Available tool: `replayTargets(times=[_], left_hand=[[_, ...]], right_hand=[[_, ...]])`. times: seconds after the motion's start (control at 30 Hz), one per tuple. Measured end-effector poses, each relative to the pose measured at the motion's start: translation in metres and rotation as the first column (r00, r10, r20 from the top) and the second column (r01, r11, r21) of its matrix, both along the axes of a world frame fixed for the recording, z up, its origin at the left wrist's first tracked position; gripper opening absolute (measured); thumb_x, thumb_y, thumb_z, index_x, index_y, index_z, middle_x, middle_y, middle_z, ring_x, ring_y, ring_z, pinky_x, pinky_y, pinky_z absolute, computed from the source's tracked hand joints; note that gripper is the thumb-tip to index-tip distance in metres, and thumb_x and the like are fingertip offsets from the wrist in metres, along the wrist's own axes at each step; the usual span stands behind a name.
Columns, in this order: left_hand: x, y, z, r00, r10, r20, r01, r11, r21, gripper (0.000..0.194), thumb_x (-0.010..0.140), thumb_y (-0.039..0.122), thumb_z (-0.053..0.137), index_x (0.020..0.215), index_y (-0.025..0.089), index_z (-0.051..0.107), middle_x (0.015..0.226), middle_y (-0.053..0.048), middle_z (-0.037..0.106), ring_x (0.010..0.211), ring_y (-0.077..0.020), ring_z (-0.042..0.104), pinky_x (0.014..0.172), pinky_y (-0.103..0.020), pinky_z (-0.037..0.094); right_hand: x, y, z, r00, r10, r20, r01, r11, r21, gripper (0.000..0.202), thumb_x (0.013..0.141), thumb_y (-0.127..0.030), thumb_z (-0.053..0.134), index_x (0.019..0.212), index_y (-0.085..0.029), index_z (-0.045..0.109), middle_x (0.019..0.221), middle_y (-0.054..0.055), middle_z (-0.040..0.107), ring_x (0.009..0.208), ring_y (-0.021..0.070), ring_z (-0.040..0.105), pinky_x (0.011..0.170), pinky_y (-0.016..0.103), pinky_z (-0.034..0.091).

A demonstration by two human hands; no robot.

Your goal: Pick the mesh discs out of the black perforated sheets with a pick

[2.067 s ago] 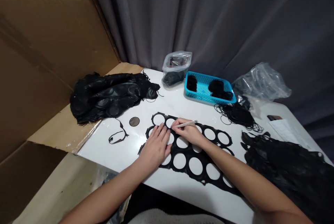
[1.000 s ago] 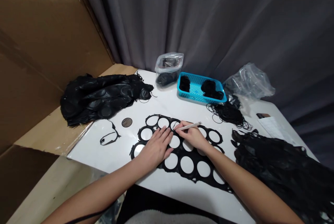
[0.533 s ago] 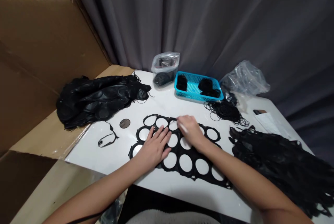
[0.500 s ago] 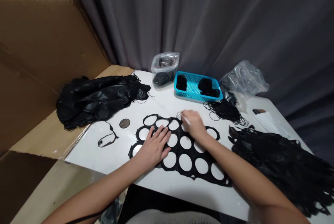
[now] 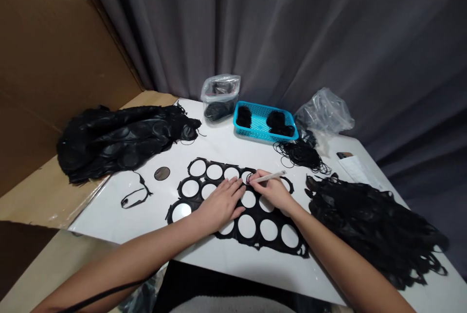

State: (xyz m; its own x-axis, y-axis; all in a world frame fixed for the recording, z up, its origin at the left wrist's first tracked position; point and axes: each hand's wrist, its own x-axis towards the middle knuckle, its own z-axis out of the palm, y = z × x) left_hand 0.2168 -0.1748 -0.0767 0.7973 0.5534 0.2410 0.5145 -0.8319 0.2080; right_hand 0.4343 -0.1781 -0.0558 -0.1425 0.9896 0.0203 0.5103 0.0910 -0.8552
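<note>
A flat black sheet with rows of round holes (image 5: 235, 209) lies on the white table (image 5: 211, 150). My left hand (image 5: 221, 203) rests flat on its middle, fingers spread. Pinched in my right hand (image 5: 270, 190) is a slim white pen-like tool (image 5: 269, 176), its tip down at a hole in the top row. A thin dark ring or loop shows beside the tip, too small to make out clearly.
Black sheets are heaped at left (image 5: 120, 140) and at right (image 5: 368, 225). Behind are a blue basket (image 5: 260, 134) with black rings, a plastic-lined tub (image 5: 221, 99), a clear bag (image 5: 326, 111) and a black ring pile (image 5: 302, 153). A dark disc (image 5: 162, 173) lies left.
My right hand has come down and left relative to the sheet's holes, and the tool now shows clearly across the fingers. My left hand still presses the sheet. The whole view has shifted slightly.
</note>
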Motion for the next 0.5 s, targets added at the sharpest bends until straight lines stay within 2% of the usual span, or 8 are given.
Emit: replayTargets(times=[0.1, 0.3, 0.5], left_hand=[[0.001, -0.003, -0.004, 1.000, -0.001, -0.020, 0.001, 1.000, 0.002, 0.052, 0.099, 0.040, 0.054, 0.142, 0.013, 0.046, 0.150, -0.018, 0.048, 0.143, -0.0325, 0.040, 0.117, -0.050, 0.033], [-0.001, -0.005, -0.002, 0.999, 0.011, -0.051, -0.010, 1.000, 0.014, 0.052, 0.099, 0.040, 0.054, 0.142, 0.013, 0.046, 0.151, -0.017, 0.046, 0.143, -0.0323, 0.040, 0.117, -0.050, 0.033], [-0.001, -0.005, -0.006, 1.000, 0.015, -0.004, -0.015, 1.000, -0.011, 0.052, 0.098, 0.039, 0.056, 0.143, 0.014, 0.046, 0.151, -0.018, 0.045, 0.144, -0.0320, 0.038, 0.118, -0.051, 0.032]], right_hand=[[0.001, -0.001, -0.006, 1.000, -0.004, 0.001, 0.004, 1.000, 0.007, 0.012, 0.088, -0.031, 0.057, 0.079, -0.022, 0.061, 0.088, 0.003, 0.070, 0.086, 0.0203, 0.064, 0.082, 0.033, 0.048], [0.002, 0.000, -0.013, 0.999, 0.003, 0.032, -0.004, 1.000, 0.022, 0.011, 0.088, -0.030, 0.057, 0.080, -0.023, 0.059, 0.093, 0.004, 0.068, 0.094, 0.0219, 0.062, 0.089, 0.037, 0.046], [-0.001, -0.003, -0.010, 0.994, 0.034, 0.104, -0.049, 0.988, 0.148, 0.015, 0.092, -0.025, 0.054, 0.077, -0.024, 0.057, 0.093, 0.004, 0.069, 0.096, 0.0224, 0.061, 0.088, 0.037, 0.046]])
